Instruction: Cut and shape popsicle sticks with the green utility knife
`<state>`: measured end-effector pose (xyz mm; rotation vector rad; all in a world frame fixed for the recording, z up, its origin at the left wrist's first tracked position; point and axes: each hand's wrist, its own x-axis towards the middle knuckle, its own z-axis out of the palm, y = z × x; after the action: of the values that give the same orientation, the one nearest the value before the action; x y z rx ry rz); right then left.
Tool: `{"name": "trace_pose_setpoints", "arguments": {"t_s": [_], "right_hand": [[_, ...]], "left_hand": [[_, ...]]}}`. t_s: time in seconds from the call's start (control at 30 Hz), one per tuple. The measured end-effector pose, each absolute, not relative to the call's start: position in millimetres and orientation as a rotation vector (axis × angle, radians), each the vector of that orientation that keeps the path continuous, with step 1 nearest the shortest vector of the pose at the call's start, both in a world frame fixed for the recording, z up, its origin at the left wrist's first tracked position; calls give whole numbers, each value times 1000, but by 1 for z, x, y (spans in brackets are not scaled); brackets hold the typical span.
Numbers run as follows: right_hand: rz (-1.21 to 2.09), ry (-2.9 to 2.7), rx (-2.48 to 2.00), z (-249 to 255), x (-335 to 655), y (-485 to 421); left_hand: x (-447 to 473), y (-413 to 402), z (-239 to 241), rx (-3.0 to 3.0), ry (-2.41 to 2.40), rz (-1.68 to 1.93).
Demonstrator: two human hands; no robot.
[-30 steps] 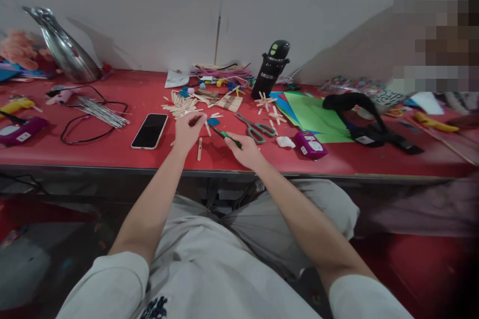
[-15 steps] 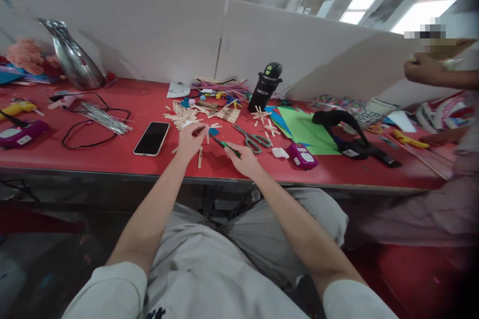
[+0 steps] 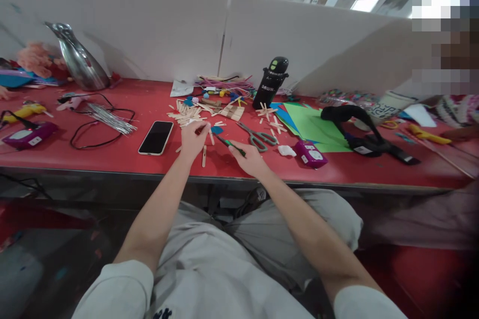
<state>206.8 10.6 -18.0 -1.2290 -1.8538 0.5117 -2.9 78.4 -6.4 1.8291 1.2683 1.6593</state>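
Observation:
My left hand (image 3: 193,137) is closed in a pinch over the front of the red table. What sits between its fingertips is too small to make out. A pale craft stick (image 3: 211,138) shows just beside those fingertips, and another craft stick (image 3: 204,156) lies below. My right hand (image 3: 250,159) is wrapped round a slim green-and-black tool (image 3: 236,148), its thin dark end pointing toward my left hand. A small blue piece (image 3: 217,130) lies just beyond that end. Grey-handled scissors (image 3: 259,139) rest behind my right hand. Loose craft sticks (image 3: 186,113) are heaped past my left hand.
A phone (image 3: 156,137) lies at left, near bundled wires (image 3: 111,118) and a steel jug (image 3: 80,60). A black bottle (image 3: 270,84) stands behind. On the right are a purple box (image 3: 311,153), green paper (image 3: 312,127), a black strap device (image 3: 368,139) and another person.
The view has shifted slightly, so the table things sit a little further right. Both hands keep their holds and nearly the same pose. The person at right has moved.

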Motion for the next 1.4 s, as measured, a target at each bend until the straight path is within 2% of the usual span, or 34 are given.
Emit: {"name": "trace_pose_setpoints", "arguments": {"t_s": [1.4], "right_hand": [[403, -1902, -1207, -11, 205, 6]], "left_hand": [[0, 72, -1, 1844, 1259, 1633]]}}
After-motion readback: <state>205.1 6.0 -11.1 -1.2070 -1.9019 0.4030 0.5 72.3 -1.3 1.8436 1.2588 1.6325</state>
